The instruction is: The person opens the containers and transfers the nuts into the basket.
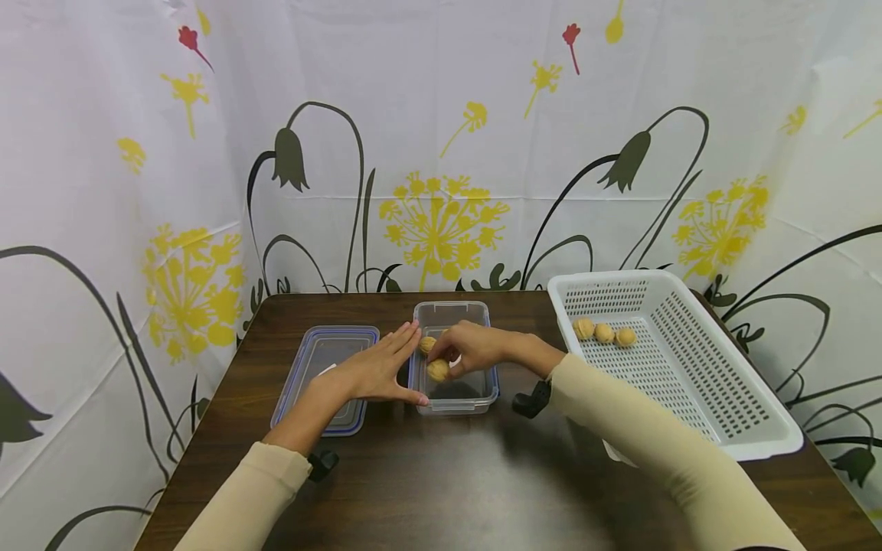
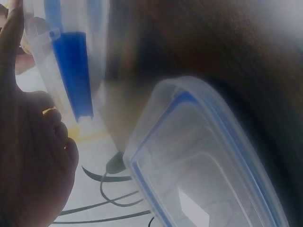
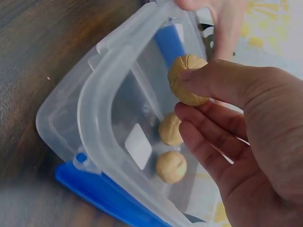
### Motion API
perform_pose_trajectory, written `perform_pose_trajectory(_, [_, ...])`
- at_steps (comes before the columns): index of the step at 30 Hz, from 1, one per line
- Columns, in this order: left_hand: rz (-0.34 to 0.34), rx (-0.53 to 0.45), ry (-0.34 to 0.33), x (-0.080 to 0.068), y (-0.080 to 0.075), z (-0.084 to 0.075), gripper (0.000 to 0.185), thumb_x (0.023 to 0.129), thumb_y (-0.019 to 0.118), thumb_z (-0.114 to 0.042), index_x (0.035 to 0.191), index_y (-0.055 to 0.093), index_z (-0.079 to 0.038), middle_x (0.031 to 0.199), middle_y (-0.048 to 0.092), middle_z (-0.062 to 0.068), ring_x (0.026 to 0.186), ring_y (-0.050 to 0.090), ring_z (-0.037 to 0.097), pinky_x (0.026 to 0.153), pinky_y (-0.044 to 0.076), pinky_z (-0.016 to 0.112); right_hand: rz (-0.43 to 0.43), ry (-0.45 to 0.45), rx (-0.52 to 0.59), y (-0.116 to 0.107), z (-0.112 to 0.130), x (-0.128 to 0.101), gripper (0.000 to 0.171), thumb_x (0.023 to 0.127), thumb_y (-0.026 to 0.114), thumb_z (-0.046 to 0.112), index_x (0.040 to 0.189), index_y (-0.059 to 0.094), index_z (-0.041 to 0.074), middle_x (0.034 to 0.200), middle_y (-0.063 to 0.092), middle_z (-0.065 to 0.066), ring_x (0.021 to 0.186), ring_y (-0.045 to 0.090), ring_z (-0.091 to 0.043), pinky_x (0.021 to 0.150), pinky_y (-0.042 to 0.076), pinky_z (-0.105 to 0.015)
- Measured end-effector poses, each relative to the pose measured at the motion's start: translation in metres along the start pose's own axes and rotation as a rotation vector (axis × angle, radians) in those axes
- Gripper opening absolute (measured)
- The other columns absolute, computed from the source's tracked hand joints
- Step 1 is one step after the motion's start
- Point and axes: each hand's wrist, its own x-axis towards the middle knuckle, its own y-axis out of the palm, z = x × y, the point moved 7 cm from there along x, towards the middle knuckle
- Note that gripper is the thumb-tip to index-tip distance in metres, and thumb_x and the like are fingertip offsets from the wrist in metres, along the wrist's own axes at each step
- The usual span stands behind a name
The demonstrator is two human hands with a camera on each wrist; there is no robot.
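Nut [image 3: 188, 80]: tan, round, ridged, pinched by right hand [image 1: 475, 348] over box [image 1: 455, 402] | left hand [image 1: 379, 371] flat against box's left wall, fingers straight | inside box two nuts; in basket [image 1: 689, 367] right of box three; lid [image 1: 324, 375] left of box | dark wood table [image 1: 441, 474], flowered curtain behind.

Left wrist view is mostly blur: table surface [image 2: 222, 52] smeared dark, lid [image 2: 208, 161] cut off at the bottom edge, left hand [image 2: 28, 156] cropped at the left edge. Right hand [image 1: 475, 348] covers part of the container [image 1: 451, 310] interior in the head view, so the walnut count there is unclear. Right wrist view crops the right hand at the right and bottom edges.
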Motion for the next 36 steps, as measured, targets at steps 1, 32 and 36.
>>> perform_pose_trajectory(1, [-0.001, 0.003, 0.001, 0.001, 0.000, 0.000, 0.126, 0.088, 0.070, -0.074, 0.169, 0.006, -0.002, 0.177, -0.001, 0.019, 0.165, 0.000, 0.034, 0.131, 0.013, 0.056, -0.002, -0.007, 0.006, -0.003, 0.000, -0.002, 0.037, 0.091, 0.080, 0.002, 0.127, 0.072, -0.005, 0.118, 0.077, -0.012, 0.105, 0.076, -0.018, 0.094, 0.062, -0.035])
perform_pose_trajectory(32, [-0.007, 0.031, -0.001, 0.003, 0.002, 0.003, 0.128, 0.086, 0.071, -0.076, 0.168, 0.010, 0.001, 0.177, 0.001, 0.019, 0.165, 0.002, 0.035, 0.131, 0.013, 0.056, -0.193, 0.072, 0.105, -0.077, -0.015, -0.100, 0.044, 0.083, 0.074, -0.011, 0.126, 0.073, -0.005, 0.119, 0.075, -0.014, 0.107, 0.075, -0.025, 0.094, 0.062, -0.039])
perform_pose_trajectory(36, [-0.013, 0.024, -0.001, 0.002, 0.001, 0.001, 0.128, 0.086, 0.072, -0.075, 0.168, 0.011, 0.002, 0.177, 0.002, 0.020, 0.164, 0.004, 0.037, 0.131, 0.014, 0.055, -0.230, 0.082, 0.104, -0.086, -0.021, -0.114, 0.043, 0.083, 0.075, -0.012, 0.125, 0.073, -0.005, 0.117, 0.077, -0.014, 0.106, 0.075, -0.027, 0.092, 0.063, -0.038])
